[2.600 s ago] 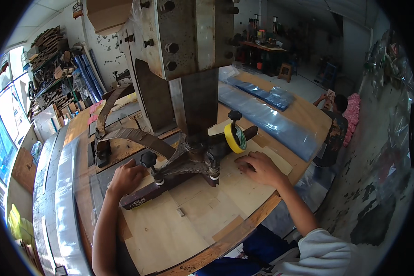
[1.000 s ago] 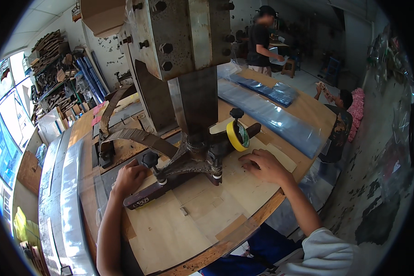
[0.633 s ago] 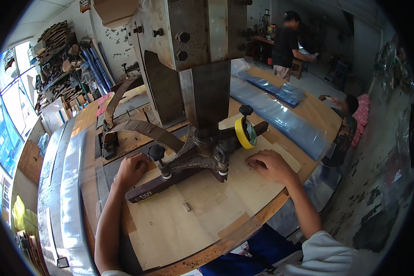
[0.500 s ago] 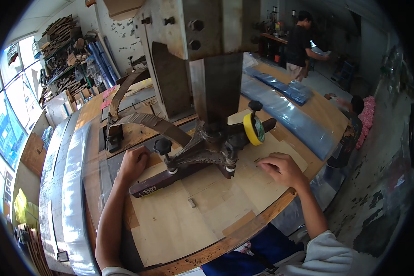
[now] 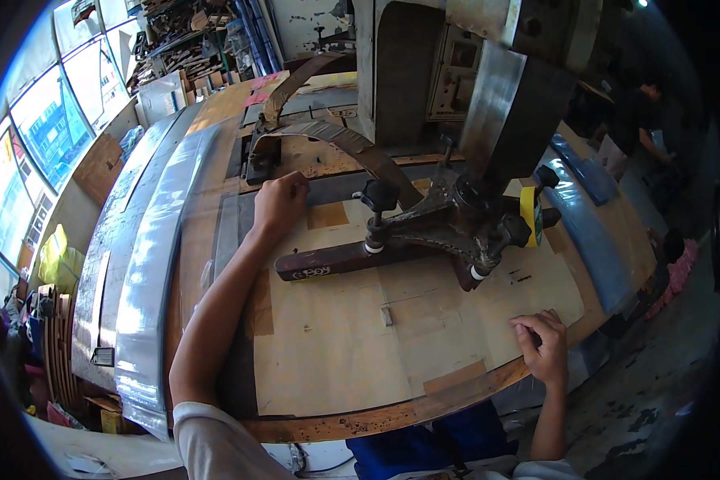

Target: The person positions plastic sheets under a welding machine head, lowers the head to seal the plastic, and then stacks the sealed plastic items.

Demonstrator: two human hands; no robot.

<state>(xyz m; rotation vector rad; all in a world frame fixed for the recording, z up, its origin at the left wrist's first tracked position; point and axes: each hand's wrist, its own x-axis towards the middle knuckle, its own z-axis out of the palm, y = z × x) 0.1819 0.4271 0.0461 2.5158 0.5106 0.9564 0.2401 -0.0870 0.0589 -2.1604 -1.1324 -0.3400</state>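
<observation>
A machine press head with a dark metal bar [image 5: 332,260] and black knobs [image 5: 379,194] stands over a pale, taped board [image 5: 328,352]. My left hand [image 5: 282,204] is closed beside the board's far left corner, past the bar's left end. Its fingertips are hidden. Near the board's front right edge, my right hand [image 5: 542,346] has its fingers bent in toward the thumb. Whatever either hand might hold is too small or hidden. A small grey piece [image 5: 387,317] lies mid-board. A yellow tape roll [image 5: 530,216] hangs on the press head's right side.
Clear plastic sheeting [image 5: 156,296] lies along the left, with more sheets [image 5: 588,232] at the right. A curved strap [image 5: 336,138] arches behind the bar. Stacked offcuts [image 5: 184,56] fill the back left. A person [image 5: 636,120] stands at the far right.
The view has swung to the right of the window side less, so the press appears farther right. My right hand has come nearer the front edge; my left hand has moved slightly farther away.
</observation>
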